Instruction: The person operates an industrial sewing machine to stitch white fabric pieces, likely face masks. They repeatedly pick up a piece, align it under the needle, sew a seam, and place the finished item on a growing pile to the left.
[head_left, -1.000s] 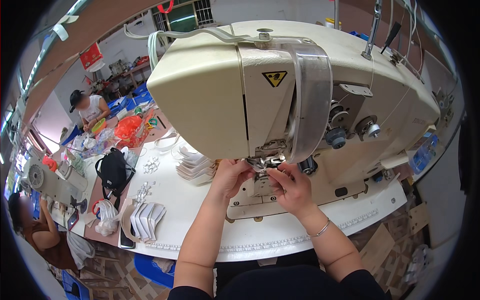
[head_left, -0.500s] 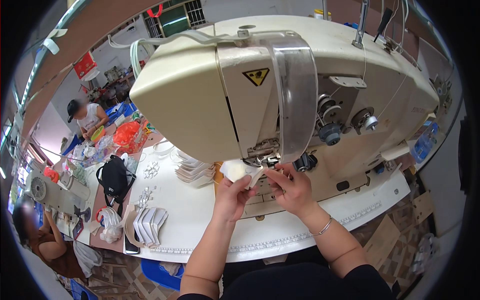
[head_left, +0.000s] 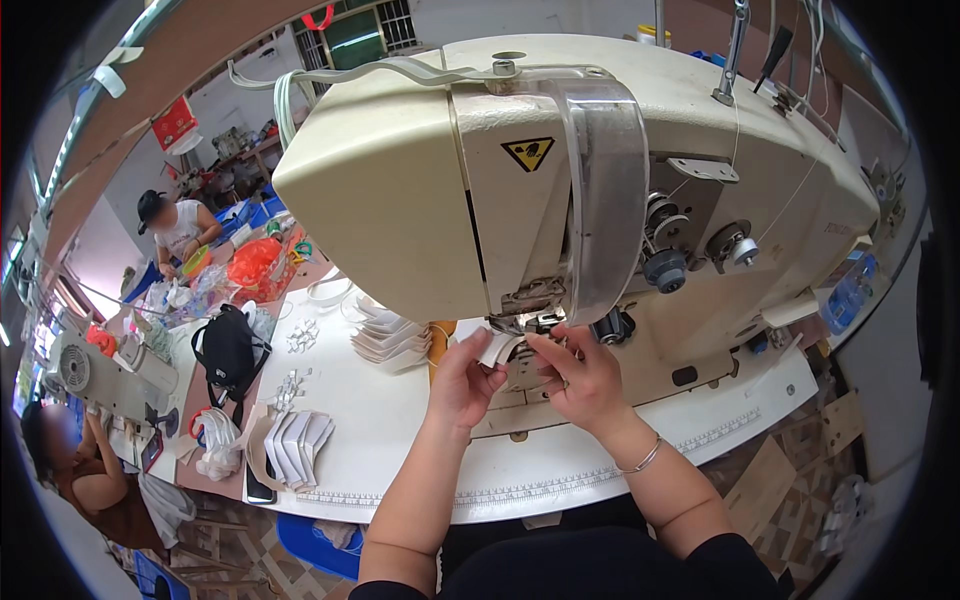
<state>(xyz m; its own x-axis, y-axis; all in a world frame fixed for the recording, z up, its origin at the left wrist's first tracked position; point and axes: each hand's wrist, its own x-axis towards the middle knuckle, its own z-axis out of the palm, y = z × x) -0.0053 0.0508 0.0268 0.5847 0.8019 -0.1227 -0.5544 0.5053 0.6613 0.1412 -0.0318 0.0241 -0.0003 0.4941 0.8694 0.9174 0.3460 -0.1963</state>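
Observation:
A big cream sewing machine [head_left: 380, 200] fills the middle, and both my hands work under its head. My left hand [head_left: 465, 385] pinches a small curved white piece of material [head_left: 499, 348] between thumb and fingers, close beside the needle area [head_left: 535, 318]. From the other side my right hand [head_left: 582, 382] has its fingers closed at the piece's right end, just in front of the presser foot. Its fingertips partly hide what they grip. A bracelet [head_left: 643, 456] circles my right wrist.
Stacked white pieces [head_left: 388, 335] lie left of the machine head. More folded white pieces [head_left: 298, 447] rest near the front edge, beside a black bag [head_left: 230, 355]. A ruler strip [head_left: 560, 485] runs along the table's edge. Two people work at the left.
The white piece has turned and shifted, so less of it shows left of the needle area. My left hand has moved slightly left; my right hand stays nearly in place.

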